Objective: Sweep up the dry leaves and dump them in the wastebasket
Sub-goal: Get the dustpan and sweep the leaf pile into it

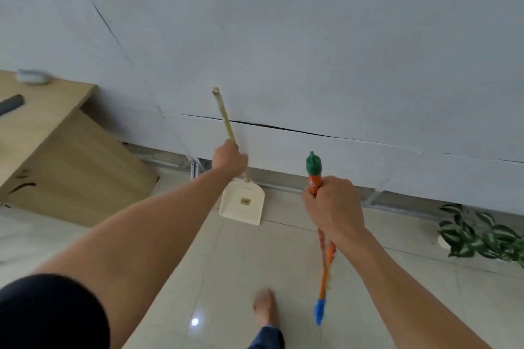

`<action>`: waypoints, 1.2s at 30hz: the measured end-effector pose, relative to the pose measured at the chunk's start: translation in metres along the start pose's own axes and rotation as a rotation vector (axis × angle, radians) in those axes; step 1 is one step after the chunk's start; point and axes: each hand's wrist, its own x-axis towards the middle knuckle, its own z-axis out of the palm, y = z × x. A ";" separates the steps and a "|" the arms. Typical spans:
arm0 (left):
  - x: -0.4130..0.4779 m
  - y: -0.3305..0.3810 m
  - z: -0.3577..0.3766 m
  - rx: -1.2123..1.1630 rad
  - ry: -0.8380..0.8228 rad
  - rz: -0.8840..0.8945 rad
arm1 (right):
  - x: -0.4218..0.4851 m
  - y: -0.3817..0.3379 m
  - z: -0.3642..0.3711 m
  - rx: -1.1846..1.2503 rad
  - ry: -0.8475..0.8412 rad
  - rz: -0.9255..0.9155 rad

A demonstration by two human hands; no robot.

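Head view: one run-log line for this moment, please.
left hand: grips dustpan handle | right hand: grips broom | leaves: none visible | wastebasket: not in view

Both bare arms reach forward and down. The left hand [230, 159], at the end of a nearly straight arm with a dark sleeve at the shoulder, is closed in a fist. The right hand [334, 208] is nearer, knuckles up, fingers [310, 201] wrapped tight. One bare foot [265, 306] steps forward.

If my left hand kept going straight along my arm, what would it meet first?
Likely the white wall just behind the dustpan handle that the left hand grips; nothing else shows between, though depth is unclear.
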 end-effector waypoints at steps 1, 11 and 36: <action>0.024 0.001 -0.009 0.002 0.010 -0.025 | 0.009 -0.006 0.005 0.004 0.002 0.023; 0.182 0.018 -0.046 -0.215 0.129 -0.223 | 0.079 -0.030 0.041 -0.017 0.023 0.131; 0.103 0.033 -0.022 0.099 0.328 0.306 | 0.053 0.018 0.018 -0.011 0.047 0.127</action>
